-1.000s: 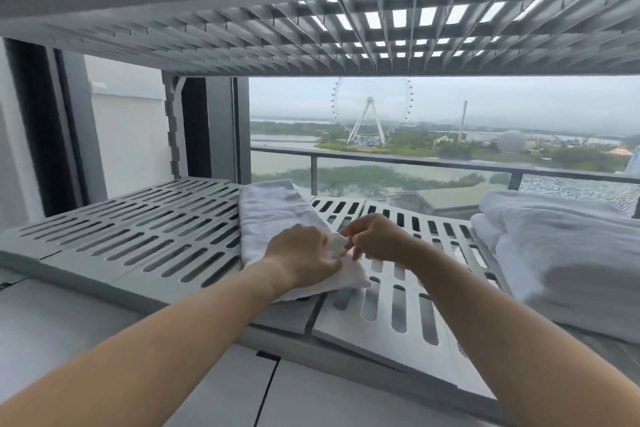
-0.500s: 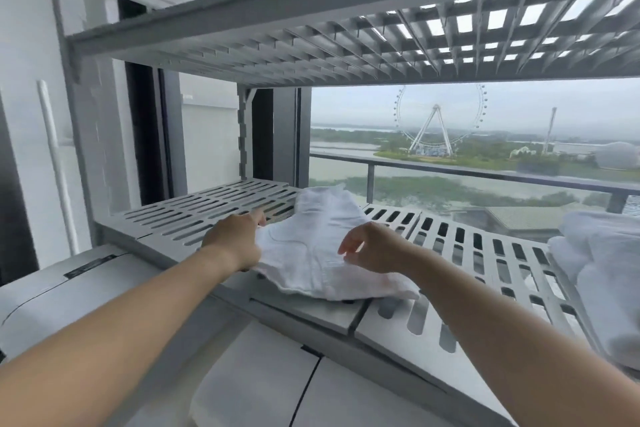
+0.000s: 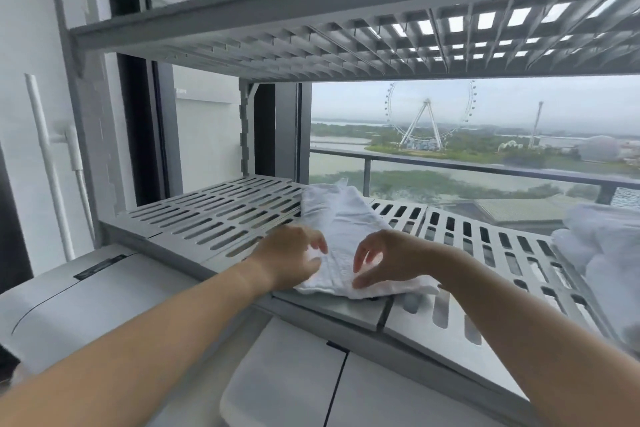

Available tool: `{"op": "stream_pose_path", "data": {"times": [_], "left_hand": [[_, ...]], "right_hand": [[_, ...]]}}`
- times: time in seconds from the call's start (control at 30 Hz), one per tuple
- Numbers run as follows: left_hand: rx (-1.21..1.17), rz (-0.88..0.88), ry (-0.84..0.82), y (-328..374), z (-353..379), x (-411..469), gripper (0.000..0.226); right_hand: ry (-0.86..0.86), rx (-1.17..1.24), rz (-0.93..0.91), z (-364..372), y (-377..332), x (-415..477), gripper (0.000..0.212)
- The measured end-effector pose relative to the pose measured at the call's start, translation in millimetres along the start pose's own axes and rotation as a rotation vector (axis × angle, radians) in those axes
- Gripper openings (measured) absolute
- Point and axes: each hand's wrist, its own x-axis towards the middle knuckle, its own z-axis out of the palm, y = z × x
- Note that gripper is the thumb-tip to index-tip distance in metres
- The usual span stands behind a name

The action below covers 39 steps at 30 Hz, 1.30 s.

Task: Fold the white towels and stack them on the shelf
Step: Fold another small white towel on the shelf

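Observation:
A white towel lies folded into a long strip on the slotted grey shelf, running from the front edge toward the window. My left hand rests at the towel's near left edge, fingers loosely bent. My right hand arches over the near right part, its thumb touching the cloth by the front edge while the fingers stand off it. Neither hand plainly grips the towel. A pile of folded white towels sits on the same shelf at the far right, partly cut off by the frame.
A second slotted shelf hangs close overhead. White appliance tops sit just below the shelf's front edge. Behind the shelf are a window and a balcony railing. A white wall with a pipe stands at the left.
The towel, spread wide half a second ago, is now folded into a narrower strip. Both hands have come together over its near end and loosened their hold. The view has shifted slightly left.

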Motion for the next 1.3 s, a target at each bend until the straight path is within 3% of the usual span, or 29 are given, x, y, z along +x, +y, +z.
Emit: {"op": "stream_pose_path", "data": {"times": [0.1, 0.2, 0.43, 0.6, 0.73, 0.77, 0.9, 1.07, 1.17, 1.3], "left_hand": [[-0.065, 0.157, -0.085, 11, 8, -5, 0.014], [-0.114, 0.198, -0.096, 8, 13, -10, 0.020], [-0.195, 0.234, -0.090, -2, 13, -16, 0.029], [-0.263, 0.171, -0.030, 1, 19, -18, 0.021], [-0.185, 0.198, 0.145, 8, 26, -25, 0.015], [-0.169, 0.229, 0.188, 10, 27, -27, 0.014], [-0.113, 0.336, 0.251, 8, 29, -34, 0.015], [-0.064, 0.387, 0.322, 8, 31, -39, 0.012], [-0.081, 0.378, 0.304, 11, 32, -33, 0.026], [-0.023, 0.362, 0.282, 15, 33, -25, 0.022]], "right_hand": [[0.060, 0.031, -0.048, 7, 0, -13, 0.023], [0.077, 0.060, -0.084, 16, 1, -23, 0.031], [0.172, 0.070, -0.111, 21, 1, -27, 0.022], [0.399, 0.113, 0.007, 24, 6, -20, 0.006], [0.732, 0.188, 0.037, 23, -2, -13, 0.015], [0.748, 0.188, 0.029, 24, -6, -14, 0.016], [0.415, 0.041, 0.015, 39, -15, -20, 0.021], [0.390, 0.124, -0.012, 41, -10, -22, 0.015], [0.382, 0.144, -0.018, 42, -12, -25, 0.017], [0.406, 0.131, -0.027, 43, -8, -29, 0.014]]}}
